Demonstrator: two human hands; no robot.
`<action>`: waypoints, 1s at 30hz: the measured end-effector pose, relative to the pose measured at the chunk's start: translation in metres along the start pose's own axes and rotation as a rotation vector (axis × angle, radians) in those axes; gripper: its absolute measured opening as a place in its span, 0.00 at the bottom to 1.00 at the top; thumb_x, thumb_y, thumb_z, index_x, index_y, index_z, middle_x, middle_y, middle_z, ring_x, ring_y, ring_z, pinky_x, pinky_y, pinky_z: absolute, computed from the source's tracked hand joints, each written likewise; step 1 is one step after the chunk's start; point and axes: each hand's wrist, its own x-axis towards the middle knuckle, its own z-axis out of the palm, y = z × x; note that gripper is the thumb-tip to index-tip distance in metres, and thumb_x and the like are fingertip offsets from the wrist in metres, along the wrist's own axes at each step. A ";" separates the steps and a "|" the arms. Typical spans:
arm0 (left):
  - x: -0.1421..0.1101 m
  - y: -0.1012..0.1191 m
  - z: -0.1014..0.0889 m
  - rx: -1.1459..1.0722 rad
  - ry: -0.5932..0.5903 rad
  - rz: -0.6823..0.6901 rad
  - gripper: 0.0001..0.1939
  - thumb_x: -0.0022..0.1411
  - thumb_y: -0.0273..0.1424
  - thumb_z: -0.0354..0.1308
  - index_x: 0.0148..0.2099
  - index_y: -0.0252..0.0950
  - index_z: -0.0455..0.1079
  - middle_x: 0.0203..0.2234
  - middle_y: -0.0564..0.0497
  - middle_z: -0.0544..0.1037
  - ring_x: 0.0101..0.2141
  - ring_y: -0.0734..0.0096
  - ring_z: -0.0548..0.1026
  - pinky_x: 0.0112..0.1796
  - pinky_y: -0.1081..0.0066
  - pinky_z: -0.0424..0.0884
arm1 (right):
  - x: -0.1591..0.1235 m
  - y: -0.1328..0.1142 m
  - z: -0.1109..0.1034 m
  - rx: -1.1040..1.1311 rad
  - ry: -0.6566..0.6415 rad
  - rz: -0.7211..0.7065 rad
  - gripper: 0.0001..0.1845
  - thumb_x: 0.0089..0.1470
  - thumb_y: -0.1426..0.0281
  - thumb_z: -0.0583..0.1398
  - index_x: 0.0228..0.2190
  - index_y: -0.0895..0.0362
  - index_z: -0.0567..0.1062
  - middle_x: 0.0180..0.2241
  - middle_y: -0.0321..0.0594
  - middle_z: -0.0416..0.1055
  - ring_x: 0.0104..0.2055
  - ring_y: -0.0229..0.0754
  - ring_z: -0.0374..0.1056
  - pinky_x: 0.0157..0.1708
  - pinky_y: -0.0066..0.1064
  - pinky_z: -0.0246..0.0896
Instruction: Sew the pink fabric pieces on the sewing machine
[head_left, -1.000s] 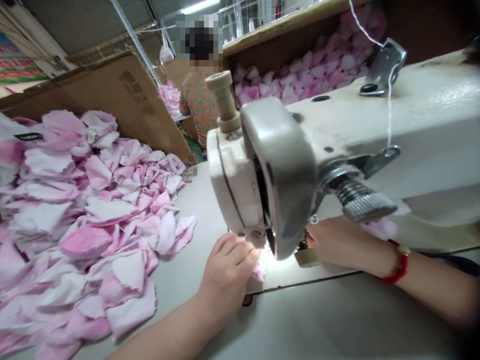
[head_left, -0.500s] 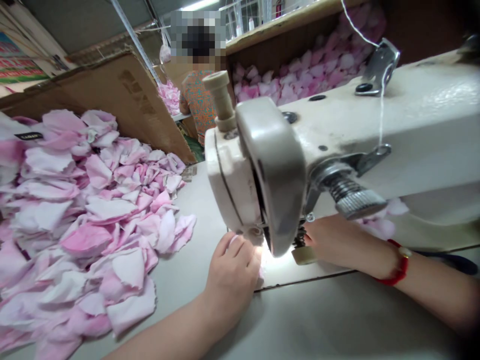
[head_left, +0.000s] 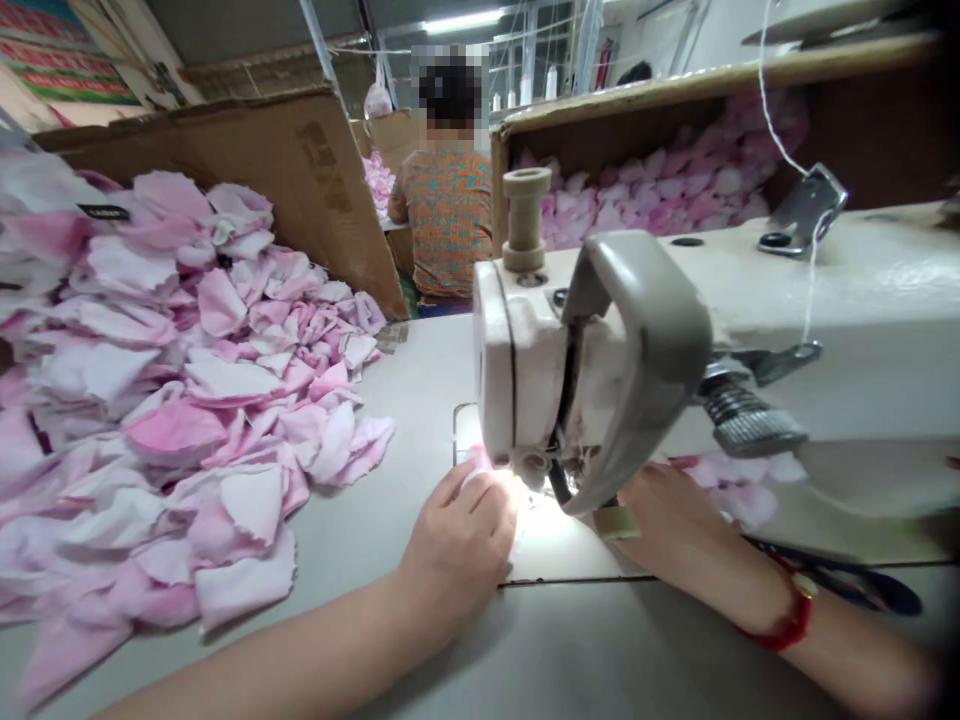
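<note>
A white sewing machine (head_left: 517,370) stands in front of me, its lamp lighting the needle area. My left hand (head_left: 461,530) lies left of the needle area, fingers curled on a small pink fabric piece (head_left: 480,460) that shows past the fingertips. Behind and to the right of the machine head is my right hand (head_left: 667,515), with a red bracelet (head_left: 787,620) at the wrist. The machine hides its fingertips, so I cannot see what they touch. White thread (head_left: 812,270) runs through the guides on the machine arm.
A big heap of pink and white fabric pieces (head_left: 187,390) covers the table's left side, against a cardboard panel (head_left: 300,180). More pink pieces (head_left: 739,485) lie behind my right hand, near dark-handled scissors (head_left: 862,583). Beyond sit a filled cardboard box (head_left: 517,150) and a person (head_left: 450,220).
My view has shifted, so the machine now appears farther right and more level. More of the pink piece shows past my left fingertips. Both hands stay by the needle area.
</note>
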 end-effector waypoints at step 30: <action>0.001 -0.008 0.000 -0.170 0.076 0.015 0.12 0.61 0.21 0.41 0.37 0.29 0.67 0.30 0.46 0.74 0.34 0.68 0.70 0.40 0.66 0.67 | 0.001 0.003 0.004 0.001 0.073 0.010 0.15 0.49 0.70 0.52 0.14 0.57 0.63 0.16 0.36 0.64 0.21 0.37 0.61 0.20 0.27 0.40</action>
